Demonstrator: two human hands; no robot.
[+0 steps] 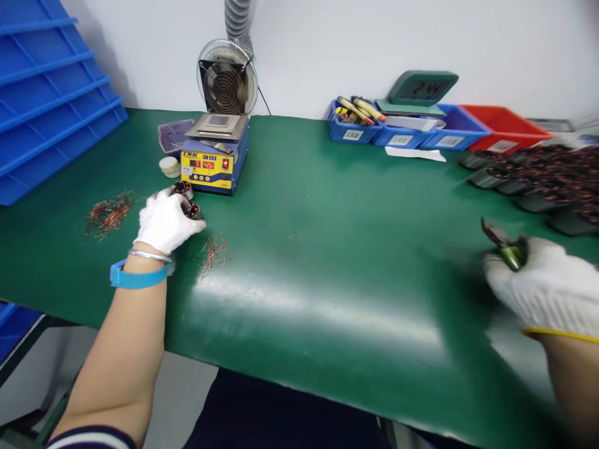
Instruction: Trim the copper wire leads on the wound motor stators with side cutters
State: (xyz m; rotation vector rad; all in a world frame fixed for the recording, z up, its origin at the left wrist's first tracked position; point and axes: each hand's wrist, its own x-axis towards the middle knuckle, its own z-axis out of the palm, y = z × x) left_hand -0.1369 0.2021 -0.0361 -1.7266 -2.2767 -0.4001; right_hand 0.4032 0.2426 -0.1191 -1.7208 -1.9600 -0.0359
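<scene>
My left hand [163, 218], in a white glove, is closed with its thumb and fingers around a small metal-cased motor stator [194, 212] with copper windings. A second stator [184, 188] stands just behind it, by the fingertips. My right hand [545, 274], also gloved and blurred by motion, grips wire cutters [505, 246] with green handles; their dark jaws point up and left. Loose copper wire clippings [213, 254] lie right of my left hand, and a larger heap of clippings [110, 214] lies to its left.
Behind my left hand stands a yellow-and-blue solder pot [210, 165], with a round fan [227, 87] behind. Many stators [538, 181] crowd the right side. Blue bins [353, 131], a red bin [505, 128] and a clock [423, 88] line the wall. Blue trays [51, 93] lean at left.
</scene>
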